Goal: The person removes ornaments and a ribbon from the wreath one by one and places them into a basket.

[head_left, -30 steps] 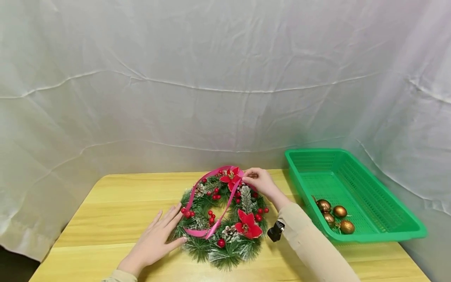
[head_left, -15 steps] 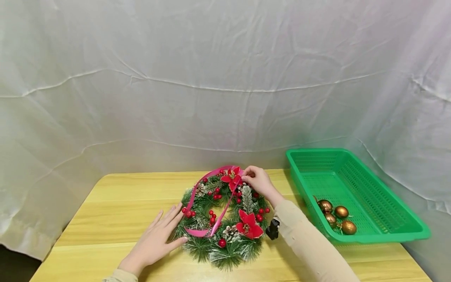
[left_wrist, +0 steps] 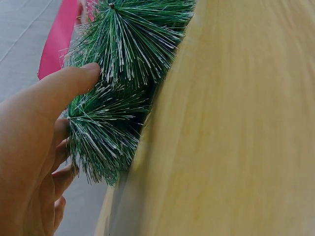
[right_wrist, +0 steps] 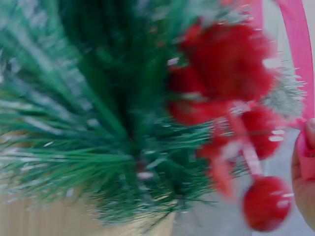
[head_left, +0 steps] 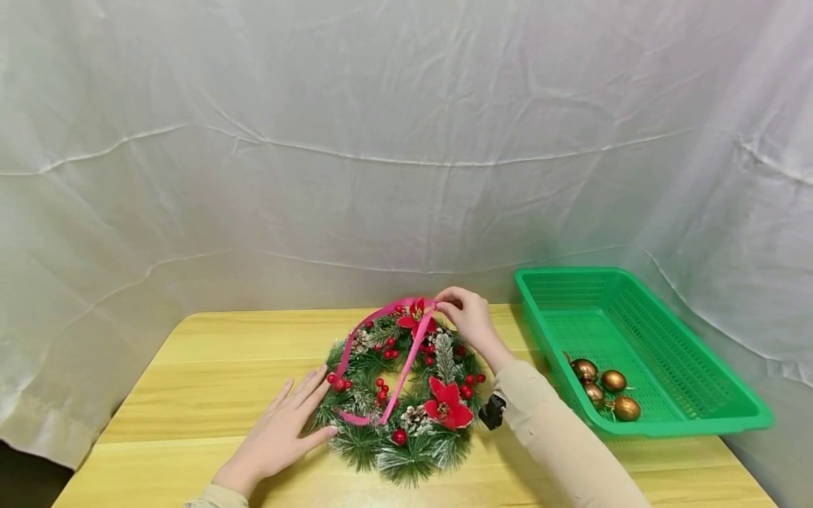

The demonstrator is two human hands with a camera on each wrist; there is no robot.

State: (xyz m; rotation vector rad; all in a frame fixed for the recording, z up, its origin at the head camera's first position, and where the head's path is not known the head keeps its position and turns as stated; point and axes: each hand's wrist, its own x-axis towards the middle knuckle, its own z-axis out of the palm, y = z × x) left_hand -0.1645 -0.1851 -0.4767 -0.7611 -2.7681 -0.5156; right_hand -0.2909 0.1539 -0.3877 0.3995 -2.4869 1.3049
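Observation:
A green Christmas wreath [head_left: 406,451] with frosted tips, red berries, pinecones and red poinsettias lies on the table. Across it runs a loop of pink ribbon [head_left: 406,368]. At the wreath's far side my right hand [head_left: 471,321] pinches the ribbon between thumb and fingers; the right wrist view catches only part of that hand beside the ribbon [right_wrist: 299,46]. My left hand [head_left: 282,430] rests against the wreath's left edge with fingers extended. In the left wrist view the thumb [left_wrist: 74,83] touches the green needles [left_wrist: 106,132], and the fingers go behind them.
A green plastic basket [head_left: 682,331] stands on the right of the wooden table [head_left: 209,381], holding several bronze ball ornaments [head_left: 613,381]. A pale cloth [head_left: 381,176] hangs behind the table. A small black camera [head_left: 492,411] sits at the right wrist.
My right hand has risen slightly at the far side of the wreath, drawing the ribbon up and straighter over the poinsettia. The left hand stays in place.

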